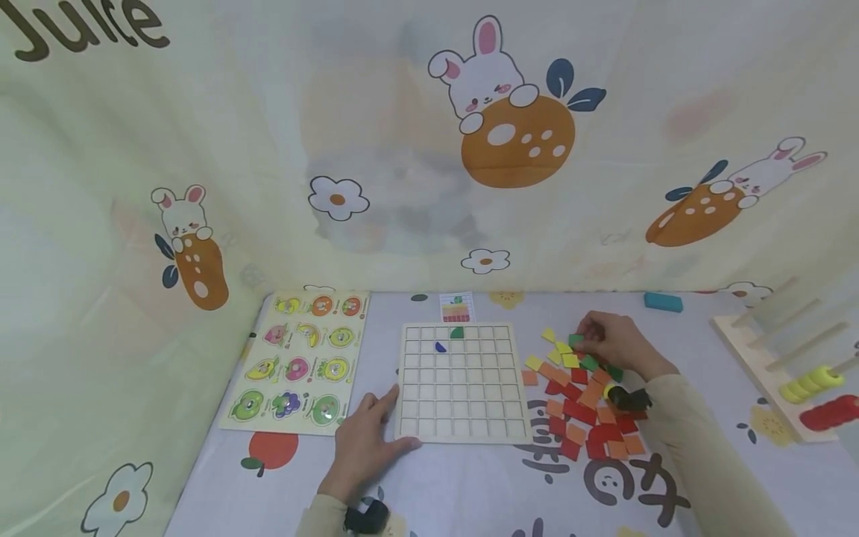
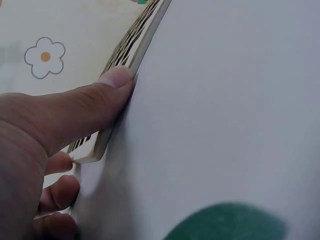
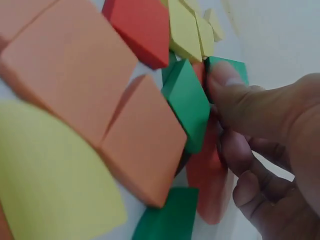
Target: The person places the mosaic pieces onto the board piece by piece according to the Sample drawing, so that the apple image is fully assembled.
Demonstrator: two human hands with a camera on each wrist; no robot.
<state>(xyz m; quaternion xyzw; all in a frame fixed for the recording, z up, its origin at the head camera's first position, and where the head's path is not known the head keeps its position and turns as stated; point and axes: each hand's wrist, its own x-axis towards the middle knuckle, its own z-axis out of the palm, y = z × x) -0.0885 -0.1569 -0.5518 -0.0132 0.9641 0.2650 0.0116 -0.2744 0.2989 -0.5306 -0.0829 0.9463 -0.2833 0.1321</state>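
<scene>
A pale wooden grid board (image 1: 464,384) lies on the table, with a green quarter-round piece (image 1: 457,333) and a small blue piece (image 1: 440,347) in its upper cells. My left hand (image 1: 365,444) holds the board's near left corner, thumb along the front edge and fingers at the left side; the thumb (image 2: 95,102) shows against the edge up close. To the right, my right hand (image 1: 612,341) pinches a green tile (image 3: 234,67) at the top of a loose pile of tiles. Red, orange, yellow and other green tiles (image 3: 187,105) lie under and beside its fingers.
A fruit picture board (image 1: 291,365) lies left of the grid. A small pattern card (image 1: 457,307) sits behind it. At the far right stands a wooden peg rack (image 1: 772,373) with yellow and red beads. A teal block (image 1: 663,301) lies near the back wall.
</scene>
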